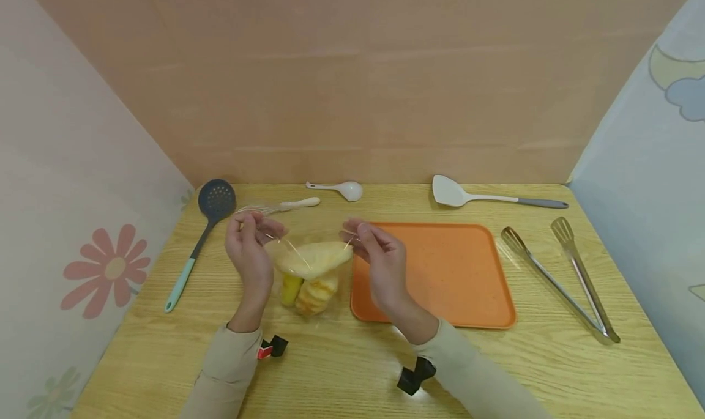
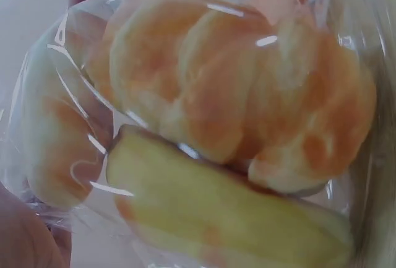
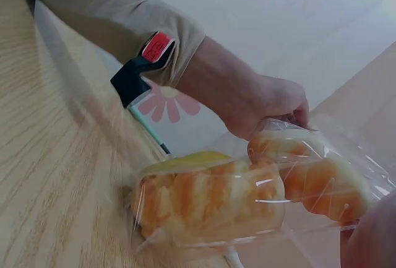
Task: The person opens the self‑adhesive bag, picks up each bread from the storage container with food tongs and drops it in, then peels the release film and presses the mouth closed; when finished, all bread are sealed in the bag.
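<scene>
Both hands hold a clear plastic bag (image 3: 362, 147) above the table, its mouth stretched between them. My left hand (image 1: 253, 254) pinches one side of the bag's edge; my right hand (image 1: 387, 266) pinches the other, over the tray's left edge. Inside, a long pale bread roll (image 1: 314, 257) lies across the top, near the fingers. Below it sit a browned, ridged loaf (image 1: 317, 295) and a smooth yellow-green piece (image 1: 290, 289), side by side. The left wrist view shows the ridged loaf (image 2: 223, 88) close up through shiny plastic. Some fingertips are blurred behind the film.
An orange tray (image 1: 435, 278) lies right of the bag. Around it are metal tongs (image 1: 581, 272), spread apart, and a white spatula (image 1: 451, 191). Farther left lie a white ladle (image 1: 350, 191), a whisk (image 1: 297, 203) and a dark skimmer (image 1: 216, 200). Walls border the table.
</scene>
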The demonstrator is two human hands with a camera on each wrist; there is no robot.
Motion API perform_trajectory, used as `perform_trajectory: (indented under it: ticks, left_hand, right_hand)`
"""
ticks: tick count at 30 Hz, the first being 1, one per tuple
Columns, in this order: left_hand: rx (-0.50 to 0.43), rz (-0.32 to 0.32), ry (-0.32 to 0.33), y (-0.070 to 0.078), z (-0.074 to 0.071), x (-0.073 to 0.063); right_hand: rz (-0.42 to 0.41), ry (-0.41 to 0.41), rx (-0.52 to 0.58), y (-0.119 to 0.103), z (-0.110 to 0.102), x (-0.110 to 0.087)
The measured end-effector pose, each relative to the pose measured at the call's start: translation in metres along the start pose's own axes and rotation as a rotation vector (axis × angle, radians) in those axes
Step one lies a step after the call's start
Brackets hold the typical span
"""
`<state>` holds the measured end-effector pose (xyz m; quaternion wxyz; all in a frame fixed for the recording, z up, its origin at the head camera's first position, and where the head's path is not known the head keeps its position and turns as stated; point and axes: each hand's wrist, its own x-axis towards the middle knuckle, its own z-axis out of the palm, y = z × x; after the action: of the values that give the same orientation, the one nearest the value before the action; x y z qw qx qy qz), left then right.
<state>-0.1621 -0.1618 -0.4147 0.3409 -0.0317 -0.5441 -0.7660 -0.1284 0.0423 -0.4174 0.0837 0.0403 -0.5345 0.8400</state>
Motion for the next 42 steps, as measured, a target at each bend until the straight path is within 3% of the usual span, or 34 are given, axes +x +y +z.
perform_trajectory:
  ticks: [4, 9, 12, 16, 20, 23, 30, 36, 42]
  left_hand:
    - [0.008, 0.005, 0.09, 0.004, 0.002, -0.002]
    - [0.029, -0.027, 0.138, 0.009, 0.004, -0.002]
    - [0.025, -0.026, 0.119, 0.011, 0.003, -0.003]
    - [0.026, 0.013, 0.045, 0.01, 0.002, -0.003]
    - [0.008, 0.058, 0.006, 0.009, 0.001, -0.001]
    - [-0.003, 0.069, 0.01, 0.009, 0.0, 0.0]
    - [-0.004, 0.043, 0.013, 0.011, 0.0, 0.001]
    - [0.022, 0.142, 0.067, 0.016, 0.004, 0.005]
    - [0.202, 0.183, 0.094, 0.022, 0.007, 0.007]
  right_hand:
    - [0.028, 0.002, 0.049, -0.002, 0.0, 0.0]
    - [0.093, 0.021, 0.088, -0.004, 0.002, 0.0]
    - [0.15, 0.046, 0.124, -0.007, 0.002, 0.0]
    - [0.221, 0.078, 0.15, -0.009, 0.001, 0.0]
    - [0.247, 0.078, 0.145, -0.01, 0.0, 0.0]
    - [0.241, 0.068, 0.161, -0.01, 0.0, 0.0]
    - [0.258, 0.036, 0.366, -0.011, 0.003, -0.002]
    - [0.246, -0.006, 0.413, -0.01, 0.005, -0.003]
    - [0.214, -0.039, 0.418, -0.009, 0.005, -0.005]
